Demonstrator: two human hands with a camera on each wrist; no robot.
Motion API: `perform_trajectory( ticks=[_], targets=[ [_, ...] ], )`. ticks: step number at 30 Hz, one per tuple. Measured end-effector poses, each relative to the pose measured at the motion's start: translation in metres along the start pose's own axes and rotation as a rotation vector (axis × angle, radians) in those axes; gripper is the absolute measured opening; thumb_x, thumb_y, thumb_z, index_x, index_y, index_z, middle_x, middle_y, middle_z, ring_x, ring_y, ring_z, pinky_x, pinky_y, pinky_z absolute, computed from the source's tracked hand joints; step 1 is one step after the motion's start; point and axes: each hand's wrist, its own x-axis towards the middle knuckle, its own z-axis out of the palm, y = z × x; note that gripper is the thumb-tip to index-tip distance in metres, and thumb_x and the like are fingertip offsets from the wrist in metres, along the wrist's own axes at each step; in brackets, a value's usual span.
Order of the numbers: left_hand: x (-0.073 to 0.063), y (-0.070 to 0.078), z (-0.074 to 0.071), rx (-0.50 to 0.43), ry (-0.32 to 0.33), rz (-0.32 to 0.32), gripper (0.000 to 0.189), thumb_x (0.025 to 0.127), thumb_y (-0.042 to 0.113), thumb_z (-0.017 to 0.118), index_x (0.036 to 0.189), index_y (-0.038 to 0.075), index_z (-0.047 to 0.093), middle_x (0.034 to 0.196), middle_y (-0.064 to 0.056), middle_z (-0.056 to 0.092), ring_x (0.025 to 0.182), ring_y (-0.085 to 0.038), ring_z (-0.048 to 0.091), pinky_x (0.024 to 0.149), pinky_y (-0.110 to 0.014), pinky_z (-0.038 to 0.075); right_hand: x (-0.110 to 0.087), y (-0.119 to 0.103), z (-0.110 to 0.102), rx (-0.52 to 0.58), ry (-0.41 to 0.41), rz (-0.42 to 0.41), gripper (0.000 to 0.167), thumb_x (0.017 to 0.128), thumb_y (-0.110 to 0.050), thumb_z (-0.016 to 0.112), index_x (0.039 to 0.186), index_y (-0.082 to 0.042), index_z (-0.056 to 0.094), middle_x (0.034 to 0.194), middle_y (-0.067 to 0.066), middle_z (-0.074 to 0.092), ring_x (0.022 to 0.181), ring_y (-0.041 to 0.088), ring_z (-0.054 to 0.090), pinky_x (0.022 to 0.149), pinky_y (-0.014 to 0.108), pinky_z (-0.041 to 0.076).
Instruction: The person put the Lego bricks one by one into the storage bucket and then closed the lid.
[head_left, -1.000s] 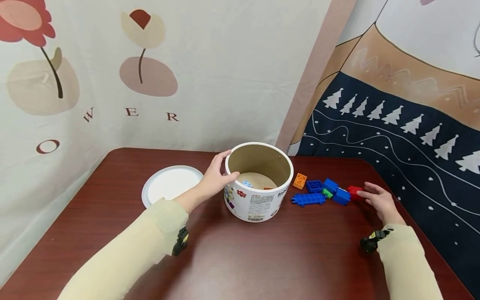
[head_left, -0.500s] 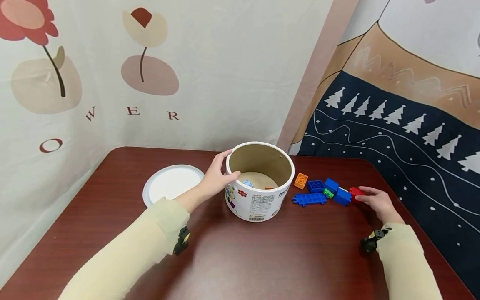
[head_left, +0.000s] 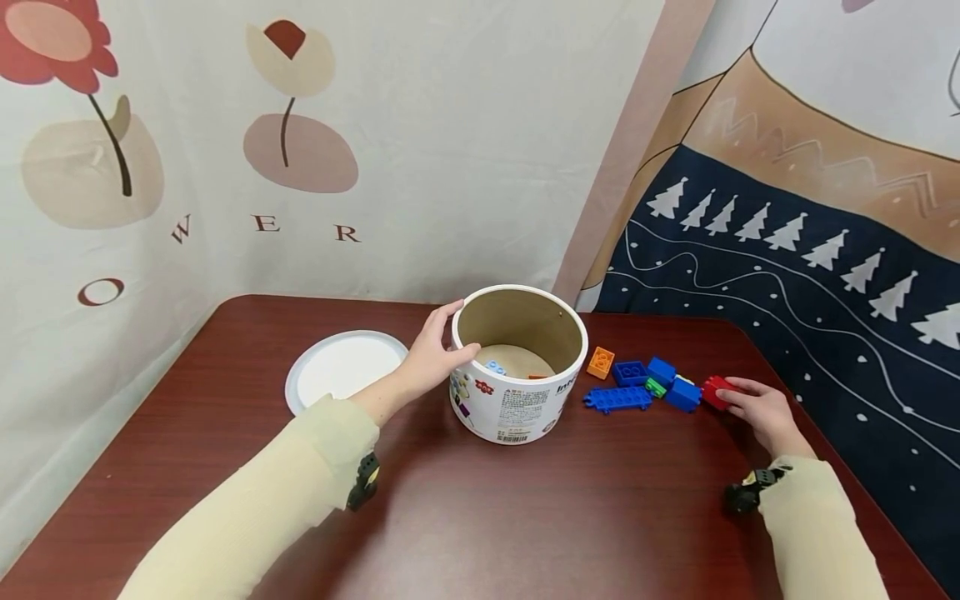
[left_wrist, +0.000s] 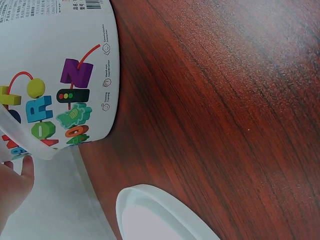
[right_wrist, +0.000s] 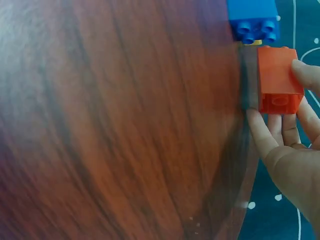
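Note:
In the head view my left hand grips the rim of a round white bucket on its left side. A light blue brick and an orange-red piece lie on the bucket's floor, partly hidden by its wall. My right hand pinches a red toy brick at the right end of the brick group. The right wrist view shows this red brick between thumb and fingers, close to a blue brick.
Left of the bucket lies a round white lid. Between bucket and right hand are an orange brick, a flat blue piece, a green piece and several blue bricks. Curtains stand behind the table.
My right hand has closed its fingers on the red brick and shifted it slightly right, apart from the blue brick. The left hand and bucket stay put.

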Motion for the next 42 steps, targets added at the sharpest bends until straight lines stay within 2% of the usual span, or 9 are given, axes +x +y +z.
perform_trajectory(
  ticks=[2, 4, 8, 12, 18, 24, 29, 36, 42],
  targets=[
    [0.000, 0.000, 0.001, 0.000, 0.002, -0.002, 0.074, 0.083, 0.020, 0.064, 0.146, 0.006, 0.026, 0.147, -0.016, 0.028, 0.127, -0.029, 0.036, 0.107, -0.046, 0.036, -0.002, -0.001, -0.002, 0.036, 0.002, -0.004, 0.029, 0.084, -0.036, 0.066, 0.112, -0.029, 0.059, 0.132, 0.019, 0.033, 0.079, -0.004, 0.050, 0.072, 0.010, 0.051],
    [0.001, -0.001, 0.001, -0.002, 0.002, -0.002, 0.074, 0.083, 0.020, 0.064, 0.146, 0.007, 0.026, 0.147, -0.015, 0.028, 0.127, -0.029, 0.036, 0.106, -0.046, 0.037, -0.004, -0.005, -0.003, 0.076, 0.002, -0.011, 0.022, 0.082, -0.035, 0.068, 0.102, -0.035, 0.059, 0.125, 0.011, 0.038, 0.079, -0.003, 0.051, 0.073, 0.011, 0.051],
    [0.001, -0.001, 0.001, -0.006, 0.002, -0.002, 0.075, 0.084, 0.020, 0.064, 0.146, 0.007, 0.025, 0.147, -0.015, 0.027, 0.128, -0.029, 0.036, 0.106, -0.046, 0.037, -0.008, -0.015, -0.003, 0.167, -0.006, -0.029, 0.020, 0.081, -0.032, 0.071, 0.097, -0.036, 0.059, 0.110, -0.007, 0.041, 0.078, -0.003, 0.054, 0.073, 0.010, 0.051],
    [0.001, -0.001, 0.001, -0.007, 0.003, 0.002, 0.075, 0.083, 0.020, 0.064, 0.146, 0.006, 0.025, 0.146, -0.016, 0.028, 0.127, -0.030, 0.036, 0.106, -0.047, 0.037, -0.011, -0.027, 0.000, 0.208, -0.023, -0.062, 0.020, 0.082, -0.029, 0.070, 0.098, -0.033, 0.059, 0.104, -0.012, 0.041, 0.080, -0.003, 0.055, 0.075, 0.010, 0.050],
    [0.000, -0.001, 0.001, 0.000, -0.001, -0.002, 0.074, 0.083, 0.020, 0.064, 0.146, 0.006, 0.026, 0.145, -0.017, 0.029, 0.127, -0.030, 0.036, 0.107, -0.047, 0.036, -0.013, -0.042, 0.008, 0.165, -0.046, -0.118, 0.020, 0.084, -0.028, 0.068, 0.102, -0.032, 0.059, 0.104, -0.013, 0.042, 0.084, -0.002, 0.053, 0.076, 0.010, 0.050],
    [0.002, -0.002, 0.002, 0.004, 0.004, -0.001, 0.075, 0.083, 0.020, 0.064, 0.146, 0.007, 0.026, 0.145, -0.016, 0.029, 0.128, -0.030, 0.036, 0.107, -0.047, 0.036, -0.015, -0.058, 0.018, 0.192, -0.073, -0.169, 0.017, 0.085, -0.025, 0.067, 0.099, -0.032, 0.060, 0.104, -0.013, 0.043, 0.085, -0.001, 0.053, 0.076, 0.009, 0.050],
    [0.002, -0.002, 0.001, 0.004, 0.004, -0.001, 0.074, 0.083, 0.019, 0.064, 0.146, 0.006, 0.026, 0.146, -0.016, 0.028, 0.129, -0.030, 0.035, 0.108, -0.048, 0.034, -0.018, -0.076, 0.030, 0.249, -0.115, -0.195, 0.015, 0.086, -0.021, 0.067, 0.096, -0.030, 0.062, 0.105, -0.011, 0.045, 0.085, 0.000, 0.055, 0.075, 0.010, 0.050],
    [0.001, -0.001, 0.000, 0.000, -0.004, -0.003, 0.075, 0.083, 0.020, 0.064, 0.146, 0.006, 0.026, 0.146, -0.016, 0.028, 0.129, -0.030, 0.034, 0.108, -0.047, 0.034, -0.026, -0.103, 0.048, 0.388, -0.210, -0.232, 0.018, 0.087, -0.009, 0.063, 0.091, -0.026, 0.068, 0.099, -0.012, 0.058, 0.081, 0.003, 0.062, 0.072, 0.014, 0.053],
    [0.001, 0.000, 0.000, 0.001, -0.002, 0.000, 0.075, 0.083, 0.020, 0.064, 0.146, 0.006, 0.026, 0.146, -0.016, 0.029, 0.129, -0.029, 0.034, 0.109, -0.047, 0.033, -0.035, -0.121, 0.063, 0.392, -0.251, -0.231, 0.017, 0.089, -0.012, 0.061, 0.096, -0.026, 0.067, 0.106, -0.011, 0.054, 0.086, 0.004, 0.060, 0.075, 0.014, 0.053]
  ],
)
